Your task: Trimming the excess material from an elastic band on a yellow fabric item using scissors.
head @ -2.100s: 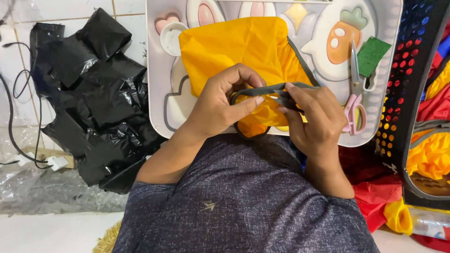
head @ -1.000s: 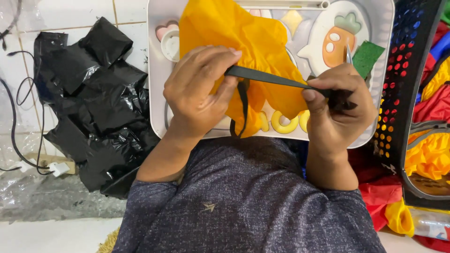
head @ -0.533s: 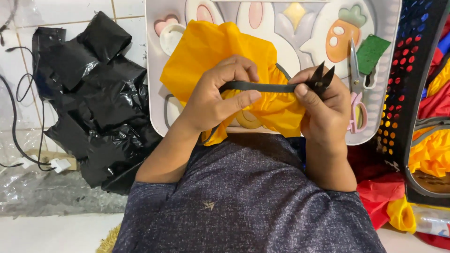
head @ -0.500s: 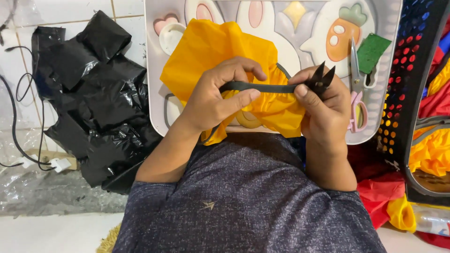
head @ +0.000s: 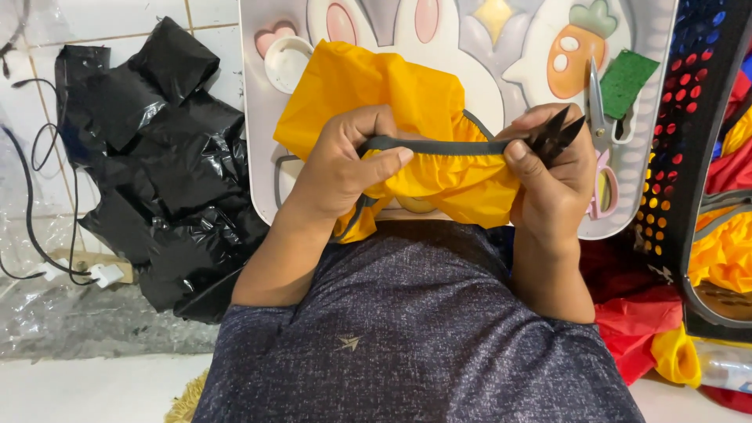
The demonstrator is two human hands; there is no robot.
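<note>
Between the two hands, at the centre of the view, one dark elastic band [head: 439, 146] runs stretched and level, sewn along the gathered edge of one yellow cloth piece [head: 399, 102]. At nine o'clock from the band's middle, the left hand [head: 345, 168] is clenched on the band's end, thumb pressed along it, with the cloth bunched under the fingers. At three o'clock, the right hand [head: 552, 184] grips the band's other end with its thumb and also holds one small black thread snip [head: 556, 135], whose two pointed blades stick up toward one o'clock. The cloth hangs over the near edge of one pale child's desk [head: 517, 55] printed with a rabbit's ears, a star and one orange carrot figure.

On the desk at eleven o'clock from the cloth sits one round white lid [head: 287, 63] beside a pink heart print. At two o'clock lie one pair of scissors [head: 601, 149] with pink and white handles, and just beyond it one green square scrap [head: 627, 78]. At nine o'clock, on the tiled floor, one heap of crumpled black plastic [head: 157, 164] lies, with one black cable [head: 31, 204] farther left leading to a white plug. At three o'clock stands one black perforated basket [head: 689, 141], showing red and yellow cloth [head: 721, 251] inside and below it.
</note>
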